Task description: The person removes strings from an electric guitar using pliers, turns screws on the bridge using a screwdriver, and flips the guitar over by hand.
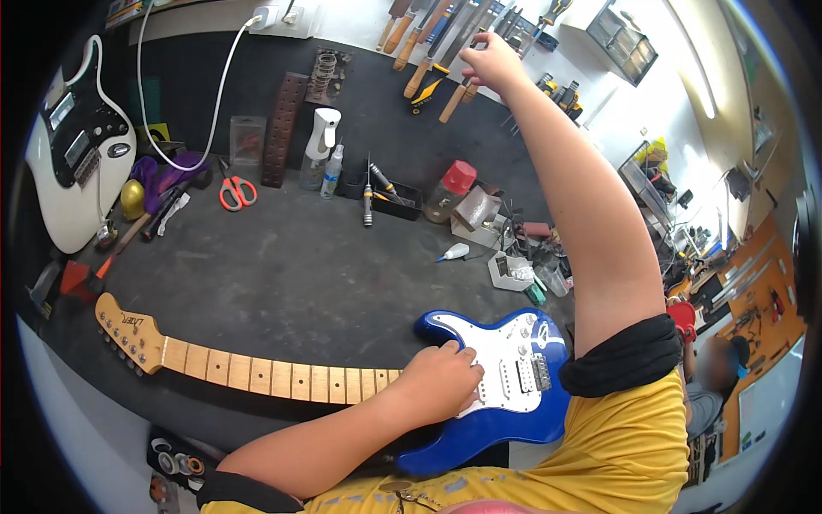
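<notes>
"Dark worktop (282,265) across the middle of the frame, tools hanging on the wall above it. What lies on it?"

"A blue electric guitar (507,396), along the near edge. Its body is at lower right of centre, its pale neck (282,379) runs leftward, and the headstock (130,334) sits at lower left."

"Where is the left hand (441,383)?"

"On the guitar, palm down, over the white pickguard near the neck end. The fingers are slightly bent; I can't tell whether they grip anything."

"And the right hand (494,64)?"

"Raised to the top of the frame, right of centre, among the hanging tools. The fingers are bunched narrowly beside wooden-handled tools (417,79). Whether they hold one, I can't make out."

"What else is about?"

"Scissors (233,182) with red handles at upper left, right of a white guitar body (86,193). Near top centre, a white-topped spray bottle (324,128), then a screwdriver (368,207) by a black tray (402,206). Farther right, a jar (445,201) with a red cap."

"Anyone else?"

"Another person (706,407), at the far right."
</notes>
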The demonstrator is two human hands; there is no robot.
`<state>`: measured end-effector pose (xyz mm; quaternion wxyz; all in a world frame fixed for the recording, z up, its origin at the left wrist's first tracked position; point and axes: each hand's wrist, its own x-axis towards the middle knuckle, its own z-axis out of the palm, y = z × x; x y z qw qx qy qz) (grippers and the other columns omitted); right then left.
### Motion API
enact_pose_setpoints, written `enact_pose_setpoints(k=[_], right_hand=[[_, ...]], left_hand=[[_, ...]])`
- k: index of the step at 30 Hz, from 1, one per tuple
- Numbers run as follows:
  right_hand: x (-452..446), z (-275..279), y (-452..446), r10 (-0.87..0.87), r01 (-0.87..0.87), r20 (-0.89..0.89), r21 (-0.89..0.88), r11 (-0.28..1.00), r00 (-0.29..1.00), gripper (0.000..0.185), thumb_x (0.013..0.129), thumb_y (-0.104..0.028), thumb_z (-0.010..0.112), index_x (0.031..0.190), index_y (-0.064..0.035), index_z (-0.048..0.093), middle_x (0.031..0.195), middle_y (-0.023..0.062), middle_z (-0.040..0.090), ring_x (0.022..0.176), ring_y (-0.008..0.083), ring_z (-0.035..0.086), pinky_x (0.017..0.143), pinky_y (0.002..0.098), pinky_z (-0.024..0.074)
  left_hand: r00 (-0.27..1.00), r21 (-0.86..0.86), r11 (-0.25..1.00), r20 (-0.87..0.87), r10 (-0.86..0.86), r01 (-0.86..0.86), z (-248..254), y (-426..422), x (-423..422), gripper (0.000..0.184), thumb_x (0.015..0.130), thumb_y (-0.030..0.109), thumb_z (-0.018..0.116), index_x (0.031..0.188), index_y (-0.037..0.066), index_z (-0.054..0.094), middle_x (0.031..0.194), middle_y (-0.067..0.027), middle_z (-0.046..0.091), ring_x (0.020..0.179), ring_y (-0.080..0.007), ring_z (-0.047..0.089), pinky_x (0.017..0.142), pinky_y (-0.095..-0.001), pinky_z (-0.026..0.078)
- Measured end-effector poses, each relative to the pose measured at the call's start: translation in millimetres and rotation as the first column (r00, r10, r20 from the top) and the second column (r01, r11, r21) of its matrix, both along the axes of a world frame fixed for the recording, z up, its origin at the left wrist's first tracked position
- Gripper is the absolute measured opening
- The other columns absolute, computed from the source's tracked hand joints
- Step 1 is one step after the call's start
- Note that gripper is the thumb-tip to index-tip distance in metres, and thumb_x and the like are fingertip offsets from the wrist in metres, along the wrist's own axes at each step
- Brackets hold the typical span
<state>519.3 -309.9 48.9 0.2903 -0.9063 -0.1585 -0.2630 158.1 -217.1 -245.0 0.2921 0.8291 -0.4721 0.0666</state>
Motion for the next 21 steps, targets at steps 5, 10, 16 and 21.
enact_pose_setpoints(k=[5,10,16,21], right_hand=[[-4.0,0.5,26.6,0.020,0.000,-0.096,0.204,0.979,0.995,0.069,0.094,-0.021,0.073,0.154,0.0054,0.051,0.115,0.0157,0.076,0.094,0.0203,0.078,0.077,0.0327,0.0667],[-7.1,1.5,28.9,0.111,-0.072,-0.103,0.327,0.942,0.988,0.051,0.098,-0.020,0.073,0.142,0.0030,0.062,0.126,0.0159,0.072,0.104,0.0230,0.077,0.080,0.0347,0.0676],[-14.5,4.0,24.8,0.073,-0.034,-0.103,0.342,0.939,0.992,0.038,0.099,-0.020,0.072,0.130,0.0004,0.070,0.126,0.0141,0.072,0.106,0.0232,0.076,0.083,0.0360,0.0668],[-22.1,-1.4,12.7,0.085,-0.033,-0.210,0.238,0.971,0.974,0.037,0.099,-0.024,0.072,0.129,-0.0011,0.072,0.122,0.0117,0.074,0.105,0.0216,0.075,0.083,0.0349,0.0645]], left_hand=[[1.000,-0.015,1.000,0.000,0.003,-0.003,-2.4,-0.6,-0.3,0.036,0.092,0.034,0.081,0.114,0.005,0.078,0.114,-0.0125,0.073,0.109,-0.0309,0.069,0.089,-0.0426,0.061],[1.000,-0.005,1.000,0.011,0.010,-0.010,-3.3,-1.6,-1.7,0.036,0.092,0.034,0.082,0.114,0.005,0.078,0.115,-0.0119,0.073,0.110,-0.0308,0.069,0.090,-0.0421,0.061],[1.000,0.003,1.000,0.015,0.021,-0.021,-2.9,-1.5,-1.4,0.037,0.092,0.034,0.081,0.115,0.006,0.079,0.115,-0.0120,0.073,0.111,-0.0304,0.069,0.092,-0.0421,0.061],[1.000,0.035,0.999,-0.002,0.020,-0.020,1.0,0.2,-1.2,0.037,0.091,0.033,0.082,0.116,0.006,0.079,0.115,-0.0129,0.074,0.110,-0.0312,0.070,0.091,-0.0430,0.062]])
